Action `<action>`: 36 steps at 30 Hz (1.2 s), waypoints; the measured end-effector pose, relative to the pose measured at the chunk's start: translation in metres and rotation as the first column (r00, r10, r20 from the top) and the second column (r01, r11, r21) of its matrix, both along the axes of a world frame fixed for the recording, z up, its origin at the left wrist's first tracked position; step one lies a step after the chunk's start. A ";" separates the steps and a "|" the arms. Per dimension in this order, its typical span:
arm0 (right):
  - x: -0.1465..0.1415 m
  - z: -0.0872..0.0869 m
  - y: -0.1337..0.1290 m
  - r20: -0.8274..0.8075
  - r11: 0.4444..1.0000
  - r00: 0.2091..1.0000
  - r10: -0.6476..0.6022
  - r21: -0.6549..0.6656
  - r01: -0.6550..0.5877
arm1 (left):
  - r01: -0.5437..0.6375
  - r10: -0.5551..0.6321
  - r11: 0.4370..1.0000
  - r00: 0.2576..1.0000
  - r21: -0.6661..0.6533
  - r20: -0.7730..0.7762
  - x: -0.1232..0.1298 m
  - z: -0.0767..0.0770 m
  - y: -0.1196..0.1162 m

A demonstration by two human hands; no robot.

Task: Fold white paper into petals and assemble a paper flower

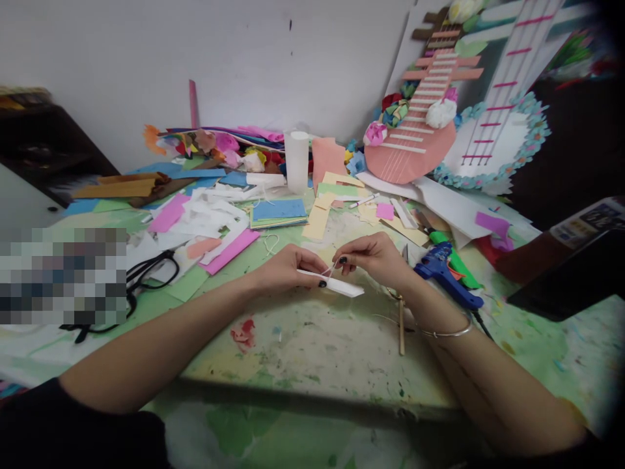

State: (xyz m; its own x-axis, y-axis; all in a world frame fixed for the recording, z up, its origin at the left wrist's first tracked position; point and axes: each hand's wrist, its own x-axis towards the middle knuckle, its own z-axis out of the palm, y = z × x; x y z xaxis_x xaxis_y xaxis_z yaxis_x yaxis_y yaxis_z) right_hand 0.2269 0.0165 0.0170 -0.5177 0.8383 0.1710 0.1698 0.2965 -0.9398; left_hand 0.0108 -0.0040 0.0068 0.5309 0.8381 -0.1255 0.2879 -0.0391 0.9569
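Observation:
My left hand [289,268] pinches a narrow folded strip of white paper [344,287] above the front of the paint-stained table [312,339]. Just to its right, my right hand [370,255] has its thumb and fingers closed on a thin white string [333,266], which crosses the paper strip near my left thumb. The far end of the strip juts out below my right fingers. Beyond my right wrist lies a blue glue gun [442,267], and a thin wooden stick [402,329] rests under that forearm.
Black glasses [153,266] lie at left beside white paper scraps [215,215]. A stack of blue and green paper [278,211] and a white roll [297,159] stand behind my hands. Paper instruments [415,143] lean at the back right; a dark screen-like object [571,277] is at right.

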 end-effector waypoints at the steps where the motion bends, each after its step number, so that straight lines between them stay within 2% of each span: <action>1: -0.002 0.000 -0.002 0.017 0.999 1.000 -0.022 0.028 0.022 | -0.003 0.003 1.000 1.000 0.009 -0.003 0.000 0.000 0.000; 7: -0.015 -0.003 -0.015 0.152 0.959 0.974 -0.169 0.252 0.128 | -0.011 0.011 0.994 1.000 0.109 -0.005 0.004 -0.003 -0.003; 9: -0.020 -0.005 -0.018 0.162 0.935 0.958 -0.237 0.305 0.180 | -0.064 0.066 0.985 0.998 0.157 -0.003 0.007 -0.003 -0.006; 11: -0.023 -0.007 -0.020 0.098 0.901 0.935 -0.340 0.320 0.294 | -0.165 0.166 0.966 0.986 0.197 0.010 0.011 -0.003 -0.008; 14: -0.025 -0.009 -0.021 -0.071 0.835 0.880 -0.469 0.290 0.468 | -0.348 0.338 0.924 0.937 0.161 0.088 0.015 -0.004 -0.008; 16: -0.026 -0.008 -0.022 -0.104 0.792 0.855 -0.509 0.333 0.512 | -0.440 0.426 0.896 0.891 0.063 0.159 0.015 -0.006 -0.006; 17: -0.026 -0.007 -0.023 -0.085 0.762 0.845 -0.527 0.392 0.515 | -0.470 0.460 0.883 0.868 0.012 0.188 0.015 -0.007 -0.005; 19: -0.027 -0.005 -0.027 -0.018 0.669 0.811 -0.584 0.555 0.494 | -0.509 0.506 0.859 0.832 -0.052 0.225 0.014 -0.009 -0.003; 21: -0.029 -0.004 -0.031 0.025 0.594 0.784 -0.621 0.667 0.449 | -0.530 0.524 0.847 0.816 -0.047 0.245 0.014 -0.010 -0.002; 22: -0.030 -0.003 -0.033 0.037 0.600 0.792 -0.609 0.675 0.430 | -0.536 0.524 0.844 0.814 -0.023 0.248 0.014 -0.010 -0.002; 23: -0.031 -0.004 -0.035 0.049 0.635 0.814 -0.579 0.654 0.412 | -0.537 0.519 0.843 0.819 0.008 0.245 0.015 -0.010 -0.003; 25: -0.034 -0.007 -0.037 0.072 0.739 0.868 -0.491 0.562 0.371 | -0.519 0.494 0.853 0.839 0.063 0.228 0.018 -0.010 -0.005; 27: -0.036 -0.011 -0.036 0.099 0.808 0.890 -0.444 0.473 0.350 | -0.491 0.465 0.866 0.861 0.096 0.208 0.022 -0.010 -0.008; 33: -0.037 -0.020 -0.027 0.179 0.856 0.852 -0.492 0.277 0.437 | -0.441 0.426 0.893 0.893 0.095 0.143 0.028 -0.012 -0.013; 36: -0.035 -0.023 -0.021 0.206 0.878 0.856 -0.473 0.183 0.442 | -0.399 0.388 0.912 0.915 0.097 0.115 0.027 -0.011 -0.013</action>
State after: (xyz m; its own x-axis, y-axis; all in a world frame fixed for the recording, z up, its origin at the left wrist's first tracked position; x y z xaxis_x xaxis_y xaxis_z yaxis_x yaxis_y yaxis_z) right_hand 0.1922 -0.0046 -0.0063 -0.1187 0.9702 0.2111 0.5275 0.2417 -0.8145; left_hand 0.0380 -0.0174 -0.0039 0.1597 0.9870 0.0189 0.2144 -0.0533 0.9753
